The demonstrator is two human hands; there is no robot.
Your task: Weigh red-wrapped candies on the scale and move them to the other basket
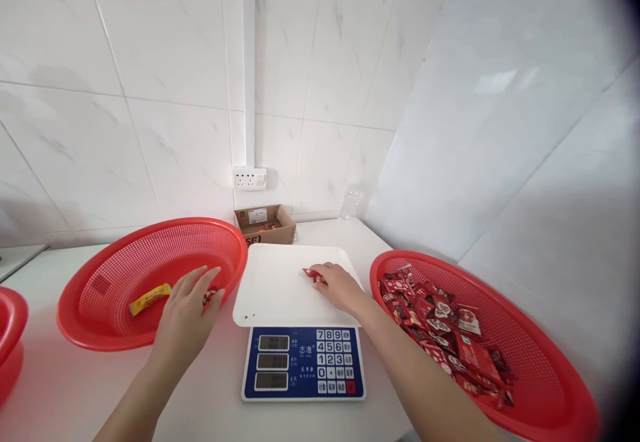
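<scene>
My right hand (337, 287) is over the white pan (280, 289) of a digital scale, its fingers closed on a small red candy packet (315, 275). Above the near right side of a red mesh basket (90, 282), my left hand (190, 305) has its fingers spread apart. A red wrapped piece (209, 294) shows between thumb and fingers, apparently lying in the basket below. Further left in that basket lies a yellow packet (150, 299). The scale's blue keypad panel (304, 369) faces me, and its top display reads roughly 0.010.
On the right, a second red basket (550, 375) holds many red packets (445, 329). Behind the scale sit an open cardboard box (287, 225) and a clear plastic container (351, 202). Another red basket (13, 322) is cut off at the left edge. A tiled wall (175, 129) closes the back.
</scene>
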